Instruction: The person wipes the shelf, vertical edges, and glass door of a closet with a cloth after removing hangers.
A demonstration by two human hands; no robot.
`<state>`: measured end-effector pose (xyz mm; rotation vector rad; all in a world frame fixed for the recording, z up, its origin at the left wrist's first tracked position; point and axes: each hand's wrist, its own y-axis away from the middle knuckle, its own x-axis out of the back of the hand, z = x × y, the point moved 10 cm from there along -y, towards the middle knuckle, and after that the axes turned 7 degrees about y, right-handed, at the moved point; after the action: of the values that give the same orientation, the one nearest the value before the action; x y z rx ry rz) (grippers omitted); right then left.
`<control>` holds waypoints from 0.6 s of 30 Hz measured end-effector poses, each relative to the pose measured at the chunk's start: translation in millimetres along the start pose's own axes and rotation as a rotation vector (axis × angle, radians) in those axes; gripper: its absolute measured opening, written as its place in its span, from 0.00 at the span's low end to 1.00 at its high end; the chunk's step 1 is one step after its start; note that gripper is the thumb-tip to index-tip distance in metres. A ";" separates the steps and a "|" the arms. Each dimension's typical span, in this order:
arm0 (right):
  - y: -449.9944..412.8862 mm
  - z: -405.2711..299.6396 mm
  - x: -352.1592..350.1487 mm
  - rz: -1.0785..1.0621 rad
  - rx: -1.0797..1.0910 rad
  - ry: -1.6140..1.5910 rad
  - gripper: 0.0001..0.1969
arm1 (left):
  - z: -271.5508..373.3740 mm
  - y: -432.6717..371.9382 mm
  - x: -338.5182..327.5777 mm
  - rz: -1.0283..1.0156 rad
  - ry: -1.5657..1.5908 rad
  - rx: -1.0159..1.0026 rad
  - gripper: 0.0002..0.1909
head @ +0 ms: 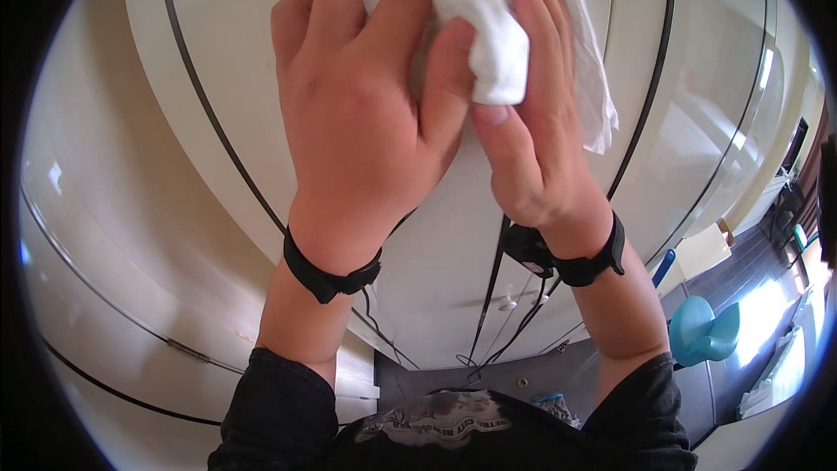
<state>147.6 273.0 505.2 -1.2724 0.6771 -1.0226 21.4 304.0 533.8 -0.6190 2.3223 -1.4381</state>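
A white cloth point(500, 52) is bunched up between my two hands at the top of the view, against a white cabinet door point(222, 26). My left hand point(356, 104) presses on it with its back towards me, and the thumb rests against a rolled fold. From the other side my right hand point(546, 137) grips the same cloth, its thumb at the lower end of that fold. One loose edge of the cloth hangs down past the right fingers. Several fingertips are hidden by the cloth or cut off by the top edge.
Black straps with cables circle both wrists. Low in front, a cabinet has white round knobs point(507, 303). A turquoise chair point(701, 333) stands on dark floor tiles at the right. A mop head point(556, 409) lies near my body. Glossy white panels point(85, 209) rise at the left.
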 end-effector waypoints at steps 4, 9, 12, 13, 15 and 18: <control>4.9 -3.8 -4.3 0.004 -0.001 -0.004 0.37 | 7.7 0.9 4.6 -0.114 0.141 0.222 0.18; 57.2 -2.9 -7.3 0.013 -0.082 0.086 0.35 | 31.4 46.5 -6.0 -0.147 0.131 0.288 0.22; 101.6 -13.0 -15.8 -0.005 -0.124 0.085 0.33 | 46.2 83.1 -3.2 -0.213 0.150 0.365 0.22; 118.6 -14.9 -17.8 -0.013 -0.130 0.091 0.33 | 52.9 96.9 -4.4 -0.250 0.178 0.391 0.22; 149.8 -18.2 -21.4 -0.044 -0.166 0.080 0.33 | 65.0 122.2 -4.9 -0.299 0.194 0.423 0.20; 193.0 -24.8 -29.3 -0.090 -0.229 0.038 0.36 | 79.9 152.4 -3.1 -0.288 0.167 0.423 0.22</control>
<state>159.4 284.5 309.1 -1.4964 0.7890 -1.0670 35.7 305.4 362.2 -0.7499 2.0018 -2.1090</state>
